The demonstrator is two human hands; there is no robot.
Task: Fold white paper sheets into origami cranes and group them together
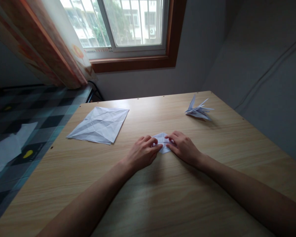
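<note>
A small folded piece of white paper (163, 141) lies on the wooden table (148, 184) in the middle. My left hand (143, 152) rests on its left side with the fingers curled and pressing on the paper. My right hand (184, 146) presses its right side, fingertips pinched on the fold. Both hands meet over the paper and hide most of it.
A creased, unfolded white sheet (100, 124) lies at the table's left rear. A finished folded paper figure (198, 110) stands at the right rear. A bed with a checked cover (22, 125) and loose paper (7, 146) lies to the left. A window (123, 23) is behind.
</note>
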